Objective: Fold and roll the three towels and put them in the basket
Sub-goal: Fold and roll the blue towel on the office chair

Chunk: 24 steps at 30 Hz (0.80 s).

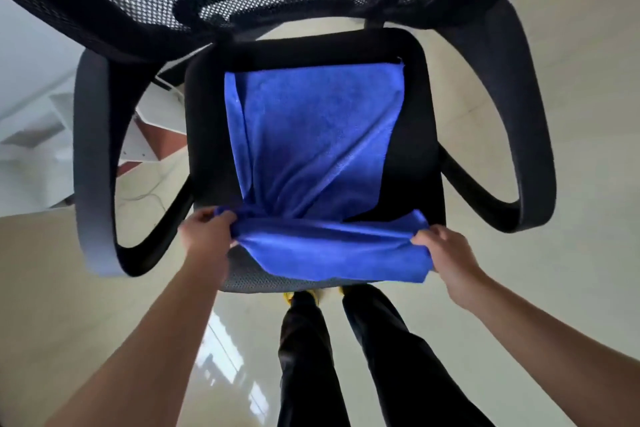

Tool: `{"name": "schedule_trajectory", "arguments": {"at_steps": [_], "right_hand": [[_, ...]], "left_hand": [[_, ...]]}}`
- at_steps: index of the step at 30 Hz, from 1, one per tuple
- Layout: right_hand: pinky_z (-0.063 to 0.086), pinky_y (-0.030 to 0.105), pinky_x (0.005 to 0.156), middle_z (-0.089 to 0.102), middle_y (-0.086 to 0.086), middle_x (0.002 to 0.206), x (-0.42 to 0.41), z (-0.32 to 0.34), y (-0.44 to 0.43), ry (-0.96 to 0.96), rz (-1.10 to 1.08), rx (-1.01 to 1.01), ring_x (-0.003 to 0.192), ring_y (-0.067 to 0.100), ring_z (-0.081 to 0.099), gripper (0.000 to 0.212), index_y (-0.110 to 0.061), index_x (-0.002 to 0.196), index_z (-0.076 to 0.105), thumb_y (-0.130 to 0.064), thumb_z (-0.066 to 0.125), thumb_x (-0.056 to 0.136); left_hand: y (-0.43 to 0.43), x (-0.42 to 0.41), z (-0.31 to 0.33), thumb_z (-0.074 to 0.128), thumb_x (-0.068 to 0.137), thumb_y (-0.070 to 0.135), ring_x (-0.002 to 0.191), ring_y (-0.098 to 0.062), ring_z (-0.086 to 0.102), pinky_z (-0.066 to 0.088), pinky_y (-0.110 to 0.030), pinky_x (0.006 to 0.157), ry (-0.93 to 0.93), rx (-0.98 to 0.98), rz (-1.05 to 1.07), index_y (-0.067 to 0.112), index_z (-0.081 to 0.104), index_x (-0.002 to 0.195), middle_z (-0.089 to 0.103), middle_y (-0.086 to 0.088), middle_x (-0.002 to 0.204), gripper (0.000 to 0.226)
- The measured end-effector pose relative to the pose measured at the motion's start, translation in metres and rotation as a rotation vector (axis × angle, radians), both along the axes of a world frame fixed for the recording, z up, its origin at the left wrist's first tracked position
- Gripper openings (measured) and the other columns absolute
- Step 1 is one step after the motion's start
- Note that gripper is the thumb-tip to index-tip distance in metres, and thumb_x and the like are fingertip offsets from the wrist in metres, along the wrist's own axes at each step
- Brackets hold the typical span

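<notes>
Blue microfibre towel (313,135) lies spread on black office chair seat (408,163), and we pinch its near corners with left hand (206,234) and right hand (437,242), likely to start folding; no basket visible.

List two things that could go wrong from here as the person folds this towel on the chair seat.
The blue towel is bunched near the left hand, so the fold may come out crooked. Its near edge, also pinched by the right hand, overhangs the seat front and might slip to the floor.

no readable text or labels, towel (313,135) seemingly unmarked
</notes>
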State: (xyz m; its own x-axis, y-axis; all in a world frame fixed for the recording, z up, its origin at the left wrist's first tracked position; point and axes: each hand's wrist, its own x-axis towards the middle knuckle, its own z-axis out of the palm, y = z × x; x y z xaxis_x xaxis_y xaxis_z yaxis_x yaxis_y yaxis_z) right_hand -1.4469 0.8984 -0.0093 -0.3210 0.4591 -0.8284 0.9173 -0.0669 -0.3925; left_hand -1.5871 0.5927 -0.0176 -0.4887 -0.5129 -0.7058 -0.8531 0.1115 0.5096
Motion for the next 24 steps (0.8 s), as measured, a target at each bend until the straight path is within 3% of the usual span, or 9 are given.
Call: {"name": "schedule_trajectory", "arguments": {"at_steps": [3, 4, 7, 10, 13, 15, 18, 21, 24], "right_hand": [[0.028, 0.025, 0.050, 0.042, -0.004, 0.060, -0.029, -0.002, -0.002, 0.115, 0.044, 0.066, 0.055, 0.013, 0.036, 0.017, -0.013, 0.070, 0.057, -0.021, 0.070, 0.078], [0.032, 0.020, 0.049, 0.045, -0.007, 0.062, -0.037, -0.003, -0.003, 0.148, 0.054, 0.076, 0.056, 0.010, 0.040, 0.013, -0.016, 0.074, 0.060, -0.020, 0.071, 0.077], [0.035, 0.004, 0.053, 0.056, -0.011, 0.073, -0.053, -0.005, -0.008, 0.245, 0.098, 0.092, 0.064, 0.001, 0.050, 0.017, -0.017, 0.090, 0.066, -0.012, 0.074, 0.076], [0.045, 0.010, 0.074, 0.067, -0.007, 0.083, -0.053, 0.002, -0.020, 0.395, 0.226, 0.065, 0.072, -0.003, 0.060, 0.027, -0.018, 0.091, 0.072, 0.004, 0.072, 0.074], [0.044, 0.016, 0.075, 0.066, 0.000, 0.092, -0.029, 0.007, -0.029, 0.430, 0.415, 0.155, 0.071, 0.001, 0.056, 0.035, -0.021, 0.098, 0.072, 0.005, 0.068, 0.075], [0.044, 0.024, 0.075, 0.066, -0.006, 0.100, -0.010, 0.006, -0.025, 0.341, 0.488, 0.280, 0.073, 0.008, 0.054, 0.043, -0.023, 0.114, 0.065, 0.000, 0.065, 0.077], [0.045, 0.031, 0.076, 0.064, -0.004, 0.094, 0.001, 0.006, -0.018, 0.275, 0.410, 0.362, 0.079, 0.019, 0.057, 0.050, -0.019, 0.127, 0.055, -0.005, 0.066, 0.080], [0.048, 0.032, 0.071, 0.066, 0.002, 0.081, 0.000, 0.007, -0.029, 0.314, 0.351, 0.346, 0.073, 0.024, 0.061, 0.030, -0.015, 0.105, 0.066, -0.005, 0.069, 0.077], [0.049, 0.034, 0.069, 0.066, 0.000, 0.074, -0.002, 0.006, -0.035, 0.251, 0.276, 0.317, 0.073, 0.022, 0.063, 0.008, -0.022, 0.080, 0.069, -0.017, 0.073, 0.077]], "left_hand": [[0.013, -0.021, 0.001, 0.066, 0.077, 0.007, 0.077, -0.022, 0.058, 0.053, -0.036, 0.073, 0.031, -0.089, 0.025, 0.016, 0.062, 0.086, 0.063, -0.010, 0.085, 0.014], [0.018, -0.022, 0.004, 0.067, 0.077, 0.011, 0.082, -0.023, 0.058, 0.050, -0.035, 0.078, 0.015, -0.197, -0.040, 0.016, 0.063, 0.099, 0.064, -0.009, 0.095, 0.022], [0.035, -0.009, 0.021, 0.062, 0.077, 0.015, 0.096, -0.026, 0.058, 0.044, -0.034, 0.082, 0.162, -0.476, -0.484, 0.019, 0.061, 0.109, 0.063, -0.006, 0.107, 0.032], [0.063, 0.016, 0.027, 0.060, 0.077, 0.006, 0.107, -0.024, 0.052, 0.043, -0.036, 0.090, 0.363, -0.323, -0.911, 0.020, 0.063, 0.112, 0.061, -0.001, 0.113, 0.038], [0.072, 0.035, 0.018, 0.060, 0.080, 0.012, 0.117, -0.022, 0.045, 0.029, -0.035, 0.098, 0.140, -0.447, -1.414, 0.027, 0.053, 0.127, 0.055, 0.005, 0.120, 0.050], [0.063, 0.040, 0.015, 0.057, 0.081, 0.010, 0.111, -0.023, 0.046, 0.029, -0.033, 0.094, 0.066, -0.507, -1.427, 0.025, 0.057, 0.118, 0.058, 0.004, 0.109, 0.040], [0.051, 0.042, 0.018, 0.058, 0.079, 0.008, 0.102, -0.024, 0.048, 0.027, -0.031, 0.086, 0.087, -0.558, -1.353, 0.019, 0.062, 0.099, 0.058, 0.002, 0.095, 0.023], [0.045, 0.051, 0.027, 0.061, 0.078, 0.009, 0.101, -0.025, 0.048, 0.033, -0.033, 0.085, 0.152, -0.546, -1.379, 0.017, 0.063, 0.099, 0.056, -0.002, 0.095, 0.022], [0.048, 0.054, 0.037, 0.060, 0.083, 0.013, 0.095, -0.020, 0.054, 0.045, -0.034, 0.075, 0.117, -0.395, -1.205, 0.019, 0.064, 0.095, 0.060, 0.002, 0.093, 0.014]]}}
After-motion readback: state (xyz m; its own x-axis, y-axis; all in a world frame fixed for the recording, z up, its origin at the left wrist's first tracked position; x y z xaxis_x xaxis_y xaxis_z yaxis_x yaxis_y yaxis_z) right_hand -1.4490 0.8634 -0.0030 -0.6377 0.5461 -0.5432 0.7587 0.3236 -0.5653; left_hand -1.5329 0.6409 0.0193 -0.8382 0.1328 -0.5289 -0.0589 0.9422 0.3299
